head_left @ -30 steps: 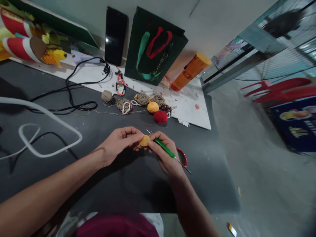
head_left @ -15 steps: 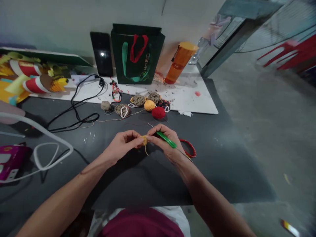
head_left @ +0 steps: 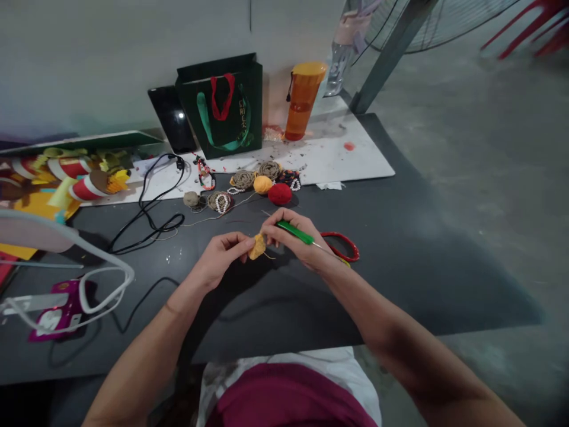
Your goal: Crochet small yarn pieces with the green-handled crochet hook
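Head view: left fingers [head_left: 242, 247] pinch yellow crochet [head_left: 257, 247] by one edge, right fingers [head_left: 276, 232] clasp green hook [head_left: 295, 232].

Green bag [head_left: 229, 128] between black device [head_left: 169, 121], orange bottle [head_left: 301, 107].

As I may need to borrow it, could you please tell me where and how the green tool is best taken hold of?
The green tool is probably best pinched at mid-handle, from above: it lies slanted across the right hand with the handle's upper side exposed, and the handle is thicker than the thin metal shaft beyond it.
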`<state>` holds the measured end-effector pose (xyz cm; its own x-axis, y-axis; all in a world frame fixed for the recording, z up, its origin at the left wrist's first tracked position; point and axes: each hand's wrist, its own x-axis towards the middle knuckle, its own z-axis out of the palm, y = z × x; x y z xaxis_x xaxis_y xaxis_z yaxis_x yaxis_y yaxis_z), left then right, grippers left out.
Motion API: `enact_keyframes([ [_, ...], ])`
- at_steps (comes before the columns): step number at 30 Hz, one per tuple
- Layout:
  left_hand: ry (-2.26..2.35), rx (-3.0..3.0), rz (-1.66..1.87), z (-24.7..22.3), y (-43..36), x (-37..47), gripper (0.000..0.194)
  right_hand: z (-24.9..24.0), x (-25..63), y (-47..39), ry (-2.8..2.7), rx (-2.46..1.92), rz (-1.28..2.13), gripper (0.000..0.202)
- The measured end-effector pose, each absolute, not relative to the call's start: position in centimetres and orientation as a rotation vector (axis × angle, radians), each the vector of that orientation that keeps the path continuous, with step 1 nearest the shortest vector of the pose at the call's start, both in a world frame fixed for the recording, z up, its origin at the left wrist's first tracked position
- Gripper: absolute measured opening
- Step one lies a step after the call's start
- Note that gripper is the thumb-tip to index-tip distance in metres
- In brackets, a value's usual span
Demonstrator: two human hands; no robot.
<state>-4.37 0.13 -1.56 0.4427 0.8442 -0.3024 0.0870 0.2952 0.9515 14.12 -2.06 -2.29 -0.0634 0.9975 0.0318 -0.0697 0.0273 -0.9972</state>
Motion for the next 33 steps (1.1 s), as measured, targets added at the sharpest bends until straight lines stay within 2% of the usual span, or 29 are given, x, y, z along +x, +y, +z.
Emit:
enact_keyframes([
  [7,1.079,1.001,0.802,-1.4,0.0,-3.8,0.040,-2.3,13.7,-2.1,-1.346,-1.179,1.279,0.041],
  [15,0.964,1.020,0.695,-1.3,-0.1,-4.0,0.035,-2.0,14.2,-2.0,-1.360,-1.135,1.302,0.038],
  [21,0.990,0.965,0.744,-1.3,-0.1,-4.0,0.033,-1.7,14.0,-2.3,-1.330,-1.248,1.145,0.040],
  [27,1.001,0.883,0.778,-1.5,0.1,-4.0,0.032,-1.9,13.4,-2.7,-1.481,-1.306,0.931,0.032],
  [33,0.961,0.846,0.765,-1.6,0.0,-4.1,0.030,-2.5,13.1,-2.7,-1.387,-1.337,0.977,0.032],
])
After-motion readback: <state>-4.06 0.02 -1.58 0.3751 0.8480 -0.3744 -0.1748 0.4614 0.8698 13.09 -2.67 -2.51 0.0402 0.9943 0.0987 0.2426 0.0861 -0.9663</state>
